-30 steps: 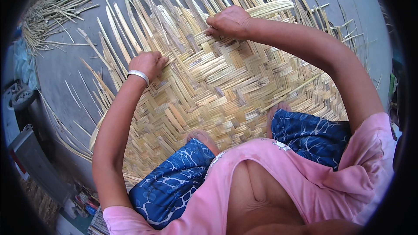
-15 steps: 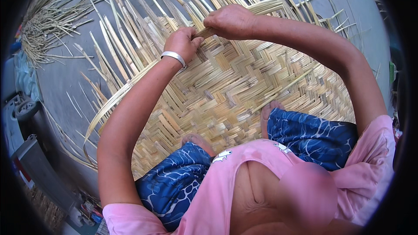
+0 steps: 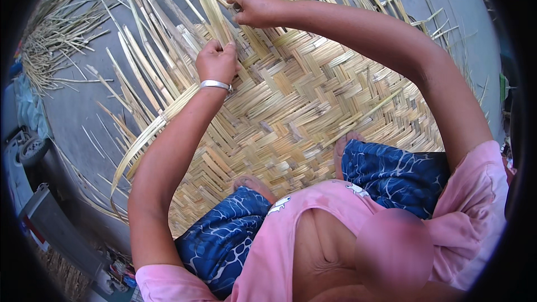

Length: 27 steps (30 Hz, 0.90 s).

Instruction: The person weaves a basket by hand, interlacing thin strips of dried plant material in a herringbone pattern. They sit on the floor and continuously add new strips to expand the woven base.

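Note:
Beneath me spreads a woven mat of flat, pale split-cane strips in a zigzag pattern. My left hand, with a silver bangle at its wrist, is closed at the mat's far left part. Its thumb and fingers pinch a broad cane strip that stands up and away from me. To the right and farther off, my right hand is curled closed on a thinner strip, partly hidden by the fingers. Long unwoven strip ends fan out along the far and left edges.
A heap of thin stalks lies on the grey floor at the far left. Dark grey equipment with a wheel stands at the left rim. My feet rest on the mat. Loose slivers lie at the far right.
Both hands have moved left and apart; the right has gone farther away from me. The broad strip, earlier held low between them, now points up and away from the left hand.

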{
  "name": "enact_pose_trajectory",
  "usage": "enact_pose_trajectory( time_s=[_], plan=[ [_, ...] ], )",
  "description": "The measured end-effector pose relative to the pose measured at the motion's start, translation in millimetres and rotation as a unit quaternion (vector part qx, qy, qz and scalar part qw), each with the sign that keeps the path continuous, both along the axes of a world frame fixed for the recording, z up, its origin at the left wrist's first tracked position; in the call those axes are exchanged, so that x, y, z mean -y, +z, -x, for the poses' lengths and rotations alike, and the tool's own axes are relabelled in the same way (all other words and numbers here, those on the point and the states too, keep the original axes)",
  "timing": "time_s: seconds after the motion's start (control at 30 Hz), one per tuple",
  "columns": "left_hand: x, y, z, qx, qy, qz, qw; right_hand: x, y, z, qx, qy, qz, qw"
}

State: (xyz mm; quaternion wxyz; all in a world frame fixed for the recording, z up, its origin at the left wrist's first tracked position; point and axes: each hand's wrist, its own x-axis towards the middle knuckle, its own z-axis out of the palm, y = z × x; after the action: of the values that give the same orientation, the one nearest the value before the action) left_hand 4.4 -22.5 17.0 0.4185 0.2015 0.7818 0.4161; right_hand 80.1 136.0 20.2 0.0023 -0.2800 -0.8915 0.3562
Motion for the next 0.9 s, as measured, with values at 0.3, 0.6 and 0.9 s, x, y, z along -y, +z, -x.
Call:
enact_pose_trajectory(
  time_s=[0.3,0.6,0.9],
  plan=[
    [8.2,4.7,4.5,0.108,0.061,-0.035,0.992,-0.1,-13.3,47.8,0.193,-0.054,0.143,0.969],
    [7.8,0.7,2.9,0.128,0.08,-0.058,0.987,-5.8,7.8,10.5,0.011,-0.099,0.428,0.898],
    [10.6,-4.7,0.5,0.056,-0.044,-0.068,0.995,-0.3,22.9,-9.2,-0.039,-0.03,0.455,0.889]
  ],
)
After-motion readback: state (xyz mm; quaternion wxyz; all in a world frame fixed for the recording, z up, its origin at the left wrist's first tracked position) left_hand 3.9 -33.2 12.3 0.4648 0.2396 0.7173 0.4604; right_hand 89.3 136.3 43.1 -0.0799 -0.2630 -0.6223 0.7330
